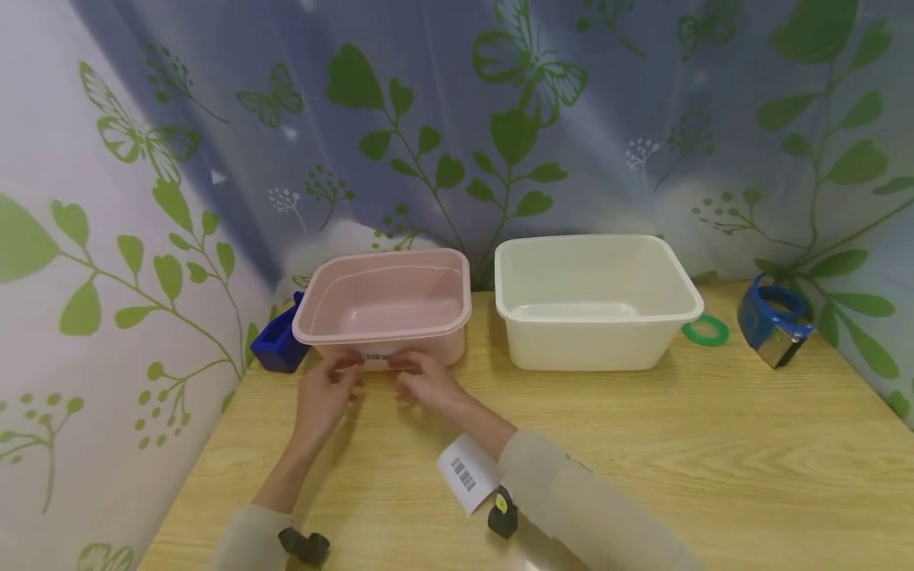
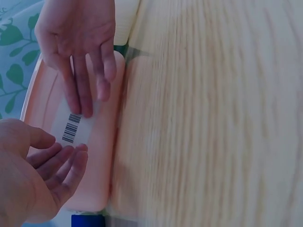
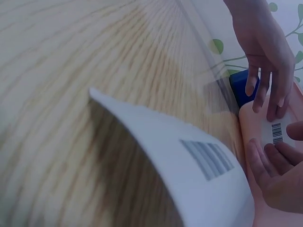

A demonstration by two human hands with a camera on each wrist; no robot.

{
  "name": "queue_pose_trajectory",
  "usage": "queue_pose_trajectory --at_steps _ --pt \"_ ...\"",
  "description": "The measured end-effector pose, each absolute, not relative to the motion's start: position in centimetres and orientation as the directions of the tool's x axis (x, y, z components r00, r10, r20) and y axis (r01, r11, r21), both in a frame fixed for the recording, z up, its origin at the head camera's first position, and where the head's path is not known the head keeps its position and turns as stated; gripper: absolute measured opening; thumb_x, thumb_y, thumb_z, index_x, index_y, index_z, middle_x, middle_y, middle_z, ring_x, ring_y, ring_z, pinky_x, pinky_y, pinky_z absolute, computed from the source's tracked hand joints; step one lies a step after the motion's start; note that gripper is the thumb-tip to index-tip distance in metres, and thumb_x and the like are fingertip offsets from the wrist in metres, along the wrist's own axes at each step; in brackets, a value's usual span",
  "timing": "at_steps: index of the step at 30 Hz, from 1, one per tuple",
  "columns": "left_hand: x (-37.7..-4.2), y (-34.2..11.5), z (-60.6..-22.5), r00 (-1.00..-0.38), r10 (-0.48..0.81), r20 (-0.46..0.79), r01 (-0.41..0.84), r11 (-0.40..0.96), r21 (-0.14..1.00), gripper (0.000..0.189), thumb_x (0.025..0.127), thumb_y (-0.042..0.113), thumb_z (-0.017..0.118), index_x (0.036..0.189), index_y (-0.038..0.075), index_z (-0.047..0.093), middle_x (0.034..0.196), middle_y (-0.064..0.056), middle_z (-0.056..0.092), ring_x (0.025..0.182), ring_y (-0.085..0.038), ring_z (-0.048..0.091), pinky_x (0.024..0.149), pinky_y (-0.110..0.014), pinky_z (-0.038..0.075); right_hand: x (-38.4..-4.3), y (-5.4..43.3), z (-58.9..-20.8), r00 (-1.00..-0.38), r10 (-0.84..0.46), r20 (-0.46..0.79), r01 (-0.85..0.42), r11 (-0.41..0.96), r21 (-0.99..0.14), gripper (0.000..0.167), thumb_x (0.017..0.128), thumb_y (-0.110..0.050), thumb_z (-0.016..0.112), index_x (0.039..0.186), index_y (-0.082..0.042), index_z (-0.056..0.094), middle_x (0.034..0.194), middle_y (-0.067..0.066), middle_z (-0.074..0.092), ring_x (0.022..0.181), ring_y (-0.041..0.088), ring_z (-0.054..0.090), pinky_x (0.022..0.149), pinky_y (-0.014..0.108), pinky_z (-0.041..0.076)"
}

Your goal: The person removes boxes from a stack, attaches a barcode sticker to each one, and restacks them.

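Observation:
Against the front wall of a pink plastic bin [image 1: 382,337] lies a white label with a black barcode [image 2: 71,128]. My left hand [image 1: 328,388] touches the label's left end with its fingertips, the fingers loosely bent. From the other side my right hand [image 1: 428,381] lays its nearly straight fingers on the label's right end, as the left wrist view shows. The barcode stays visible between the two sets of fingertips. A second white barcode label [image 1: 467,474] is beside my right forearm, its edge curled up in the right wrist view.
To the right of the pink bin stands a white plastic bin [image 1: 585,345]. Farther right are a green tape ring [image 1: 707,331] and a blue tape dispenser [image 1: 774,321] with a metal end. A dark blue plastic holder [image 1: 280,345] sits left of the pink bin, near the patterned curtain [image 1: 400,47].

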State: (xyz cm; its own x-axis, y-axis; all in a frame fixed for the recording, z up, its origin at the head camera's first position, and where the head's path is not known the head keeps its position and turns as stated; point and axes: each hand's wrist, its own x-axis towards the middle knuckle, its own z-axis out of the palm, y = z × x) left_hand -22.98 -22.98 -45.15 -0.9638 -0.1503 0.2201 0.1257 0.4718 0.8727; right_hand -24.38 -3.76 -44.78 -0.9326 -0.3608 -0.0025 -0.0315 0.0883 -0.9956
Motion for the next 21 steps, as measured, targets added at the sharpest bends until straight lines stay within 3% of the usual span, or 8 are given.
queue_pose_trajectory --at_steps 5,9,15,21 --pt "-23.0 -23.2 -45.2 -0.965 -0.156 0.209 0.116 0.461 0.88 0.019 0.101 0.005 0.063 0.116 -0.001 0.073 0.107 -0.026 0.073 0.082 -0.034 0.073 0.066 -0.038 0.064 -24.5 -3.3 -44.8 -0.938 -0.345 -0.007 -0.031 0.105 -0.994 0.044 0.091 0.002 0.055 0.135 0.005 0.062 0.118 0.031 0.068 0.093 0.051 0.07 0.072 0.047 0.064" --pt "-22.9 -23.2 -44.8 -0.96 -0.154 0.233 0.139 0.461 0.876 0.018 0.101 0.006 0.062 0.114 -0.001 0.073 0.107 -0.026 0.073 0.087 -0.04 0.072 0.067 -0.044 0.064 -24.6 -3.3 -44.3 -0.94 -0.341 -0.004 -0.033 0.102 -0.994 0.036 0.1 -0.004 0.055 0.135 0.002 0.062 0.109 0.033 0.069 0.091 0.052 0.07 0.071 0.053 0.063" --pt "-23.3 -22.7 -44.7 -0.954 -0.132 0.27 0.18 0.471 0.864 0.016 0.1 0.003 0.061 0.11 -0.001 0.074 0.101 -0.026 0.073 0.083 -0.035 0.073 0.066 -0.043 0.064 -24.5 -3.8 -43.7 -0.937 -0.349 -0.004 -0.04 0.117 -0.992 0.034 0.104 -0.008 0.056 0.136 -0.001 0.063 0.11 0.033 0.069 0.09 0.053 0.07 0.072 0.057 0.062" --pt "-23.6 -22.6 -45.4 -0.96 -0.117 0.255 0.167 0.493 0.854 0.015 0.101 0.003 0.062 0.109 -0.002 0.074 0.096 -0.025 0.074 0.08 -0.034 0.073 0.064 -0.038 0.064 -24.5 -4.0 -44.4 -0.939 -0.343 0.024 -0.089 0.177 -0.98 0.042 0.092 0.001 0.055 0.133 0.004 0.063 0.13 0.023 0.068 0.093 0.044 0.072 0.075 0.047 0.064"
